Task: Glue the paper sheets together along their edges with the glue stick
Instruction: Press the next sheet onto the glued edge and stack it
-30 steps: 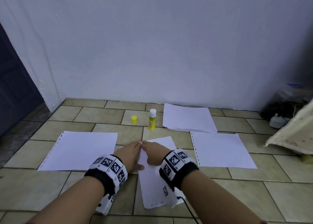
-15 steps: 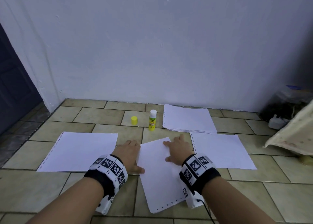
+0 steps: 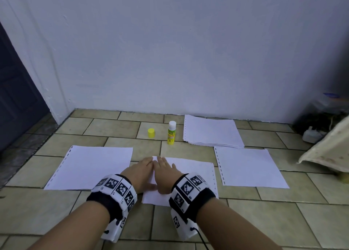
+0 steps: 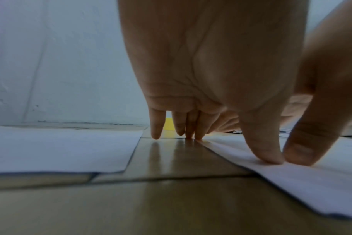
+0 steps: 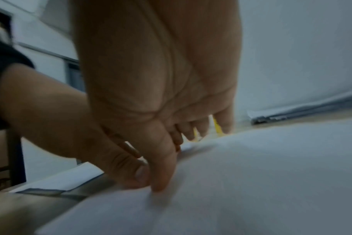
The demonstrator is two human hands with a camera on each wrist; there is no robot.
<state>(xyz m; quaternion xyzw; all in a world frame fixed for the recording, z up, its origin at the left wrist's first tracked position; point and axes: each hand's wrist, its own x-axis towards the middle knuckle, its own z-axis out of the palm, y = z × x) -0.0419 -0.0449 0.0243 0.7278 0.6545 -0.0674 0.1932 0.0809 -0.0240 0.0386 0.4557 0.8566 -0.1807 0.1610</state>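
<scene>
- The glossy beige ceramic floor tiles (image 3: 117,128) serve as the work surface (they reflect the fingers in the left wrist view), hard and flat enough to press paper against.
- A neat stack of white paper sheets (image 3: 211,131) with punched holes down its left edge lies by the wall, probably the supply, kept out of the way.
- Two single thin white sheets lie flat on either side: the left sheet (image 3: 90,166) and the right sheet (image 3: 249,168), apart from the middle one, apparently waiting to be joined.
- The middle white sheet (image 3: 190,176) lies between them, under both hands, its perforated strip toward the right sheet.
- The left hand (image 3: 140,174) rests with straight fingers, thumb on the sheet's left edge, fingertips on bare tile; it grips nothing.
- The right hand (image 3: 166,176) presses flat on the sheet, fingers extended, holding nothing; I judge the pair are squaring or smoothing it.
- The yellow-green glue stick with white tip (image 3: 171,133) stands upright, uncapped, between the stack and its cap, within reach.
- Its small round yellow plastic cap (image 3: 151,132) sits just to its left.
</scene>
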